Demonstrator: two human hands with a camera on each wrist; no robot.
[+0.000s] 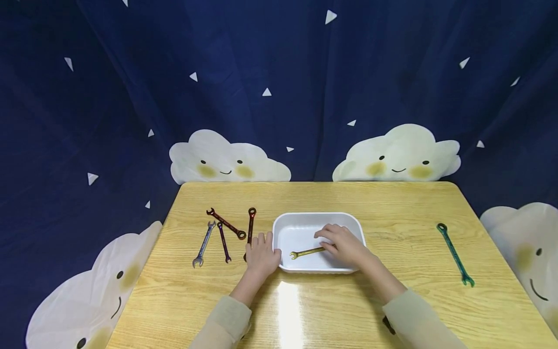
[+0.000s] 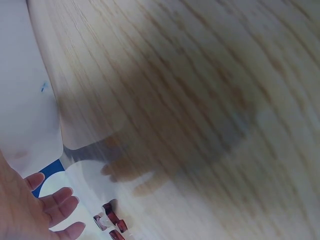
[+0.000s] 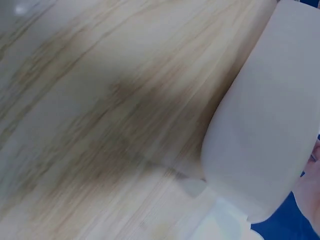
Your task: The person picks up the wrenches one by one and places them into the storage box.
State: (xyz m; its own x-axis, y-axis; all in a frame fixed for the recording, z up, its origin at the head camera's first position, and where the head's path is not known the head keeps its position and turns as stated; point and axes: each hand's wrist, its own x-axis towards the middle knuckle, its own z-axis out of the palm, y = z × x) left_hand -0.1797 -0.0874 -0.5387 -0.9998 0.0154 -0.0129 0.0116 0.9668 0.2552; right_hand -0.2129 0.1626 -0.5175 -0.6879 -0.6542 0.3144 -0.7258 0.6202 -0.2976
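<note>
A white tray [image 1: 301, 220] sits mid-table, and a gold wrench [image 1: 305, 252] lies in it with its open-ended jaw toward the left. Over the tray's right half is my right hand [image 1: 344, 245], fingers loosely bent and spread from the thumb. The wrench's other end is hidden beneath this hand. My left hand [image 1: 263, 257] is at the tray's left side, thumb against or close to the rim, fingers extended. In the left wrist view its fingers [image 2: 62, 205] look relaxed, with nothing between them. A dark red wrench [image 1: 251, 225] lies partly behind the left hand.
Left of the tray lie another dark red wrench [image 1: 226, 223], a purple wrench [image 1: 224, 242] and a silver-blue wrench [image 1: 204, 245]. A green wrench [image 1: 455, 254] lies far right. A dark object [image 1: 388, 325] shows partly beside the right sleeve. A blue curtain [image 1: 305, 63] hangs behind the table.
</note>
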